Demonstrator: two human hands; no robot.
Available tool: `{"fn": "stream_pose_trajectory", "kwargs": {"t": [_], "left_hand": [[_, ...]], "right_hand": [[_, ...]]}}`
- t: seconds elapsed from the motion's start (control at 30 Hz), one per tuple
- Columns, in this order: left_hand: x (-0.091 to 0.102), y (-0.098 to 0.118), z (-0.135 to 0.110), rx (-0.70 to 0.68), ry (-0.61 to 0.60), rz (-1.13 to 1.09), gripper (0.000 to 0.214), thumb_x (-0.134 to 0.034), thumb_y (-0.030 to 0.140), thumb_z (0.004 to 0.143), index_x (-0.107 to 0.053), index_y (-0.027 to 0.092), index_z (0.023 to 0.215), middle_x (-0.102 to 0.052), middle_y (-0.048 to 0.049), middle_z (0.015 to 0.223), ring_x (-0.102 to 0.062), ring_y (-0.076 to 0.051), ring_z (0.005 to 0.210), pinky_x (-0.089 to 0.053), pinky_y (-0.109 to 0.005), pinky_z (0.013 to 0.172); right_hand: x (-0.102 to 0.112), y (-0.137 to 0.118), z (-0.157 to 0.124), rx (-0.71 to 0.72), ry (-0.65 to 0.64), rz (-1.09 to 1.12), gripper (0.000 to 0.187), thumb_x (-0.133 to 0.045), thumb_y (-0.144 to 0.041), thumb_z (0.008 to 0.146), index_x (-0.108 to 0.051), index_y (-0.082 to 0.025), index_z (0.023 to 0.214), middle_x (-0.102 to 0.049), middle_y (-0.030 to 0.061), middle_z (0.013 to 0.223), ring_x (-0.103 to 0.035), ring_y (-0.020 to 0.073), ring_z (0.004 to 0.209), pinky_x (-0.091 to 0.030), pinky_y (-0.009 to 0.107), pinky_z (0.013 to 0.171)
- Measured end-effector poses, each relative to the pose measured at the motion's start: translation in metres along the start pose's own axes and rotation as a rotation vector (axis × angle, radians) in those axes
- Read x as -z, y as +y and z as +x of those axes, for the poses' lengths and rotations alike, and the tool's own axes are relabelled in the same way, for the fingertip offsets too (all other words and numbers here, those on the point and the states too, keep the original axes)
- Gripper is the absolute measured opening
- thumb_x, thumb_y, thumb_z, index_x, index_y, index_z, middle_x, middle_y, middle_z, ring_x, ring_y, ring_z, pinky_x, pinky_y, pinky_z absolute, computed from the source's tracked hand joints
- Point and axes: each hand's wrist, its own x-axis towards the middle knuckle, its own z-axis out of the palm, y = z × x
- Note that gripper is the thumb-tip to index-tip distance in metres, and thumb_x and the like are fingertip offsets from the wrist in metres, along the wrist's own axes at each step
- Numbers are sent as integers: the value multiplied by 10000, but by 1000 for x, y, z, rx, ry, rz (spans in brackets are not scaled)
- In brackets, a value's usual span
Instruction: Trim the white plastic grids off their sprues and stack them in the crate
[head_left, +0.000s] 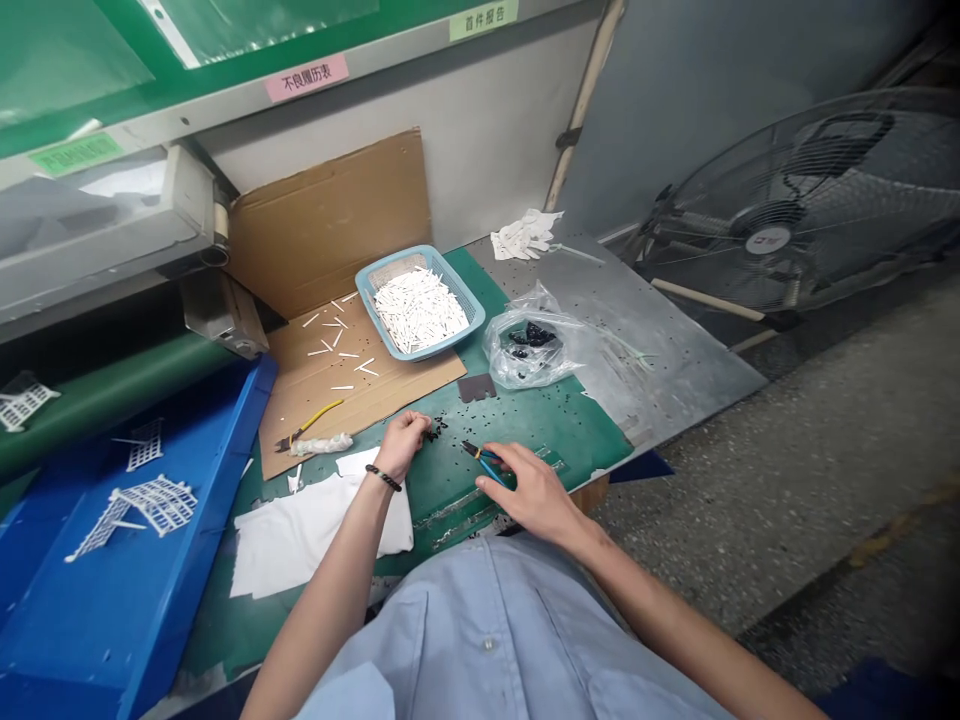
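Right hand (529,492) is wrapped around the blue-handled cutters (480,457), mid-frame over the green mat (540,420). Left hand (403,440) is curled up, pinching a small black part (433,432) just left of the cutter tips.

From my remote seat, the mat (540,420) lies straight ahead on the table. My curled left hand (403,440) rests on it, and my right hand (529,490) sits just to its right, closed round the cutters (480,458). Small parts (433,432) lie between the two hands, just beside the left. Behind the hands the basket (366,296) sits half on the cardboard sheet (315,385) — sticks (420,310) in it, pliers (304,430) on the sheet's near edge. The bag (525,345) lies right of the basket. Paper sheets (292,535) lie under my left forearm. The bin (187,560) is far left, the fan (810,210) far right.
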Motion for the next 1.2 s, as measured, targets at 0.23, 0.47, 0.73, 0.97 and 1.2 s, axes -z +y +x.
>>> {"fn": "stream_pose_trajectory", "kwargs": {"t": [0.23, 0.47, 0.73, 0.97, 1.2], "left_hand": [[8, 14, -32, 149, -312, -522, 255, -789, 249, 647, -627, 99, 775, -568, -19, 678, -357, -17, 512, -249, -142, 463], [8, 13, -41, 142, -295, -484, 285, -818, 268, 629, -679, 88, 801, -600, -41, 668, -408, -29, 525, -251, -149, 449], [9, 10, -41, 138, -265, -470, 286, -825, 276, 622, -692, 95, 798, -608, -38, 666, -472, -46, 577, -299, -149, 486], [7, 9, -41, 150, -254, -418, 305, -828, 301, 615, -692, 97, 796, -611, -34, 670, -447, -40, 550, -295, -159, 484], [5, 5, -41, 144, -255, -294, 314, -833, 328, 595, -680, 102, 752, -611, -28, 674, -423, -36, 525, -280, -170, 479]], "right_hand": [[6, -13, 13, 379, 68, -494, 433, -510, -358, 903, -518, -151, 1284, -573, 107, 995, -515, 238, 894, -440, 365, 834], [6, -24, 21, 413, 68, -583, 435, -487, -358, 911, -512, -140, 1287, -562, 98, 951, -489, 234, 865, -421, 335, 758], [4, -23, 21, 404, 79, -580, 433, -505, -358, 905, -515, -144, 1280, -555, 98, 952, -481, 228, 862, -411, 328, 754], [5, -23, 21, 407, 70, -620, 425, -496, -362, 908, -514, -147, 1274, -552, 95, 947, -475, 230, 858, -395, 327, 735], [4, -23, 20, 410, -1, -726, 278, -471, -334, 939, -572, -184, 1149, -558, 60, 854, -499, 188, 773, -342, 288, 609]]}}
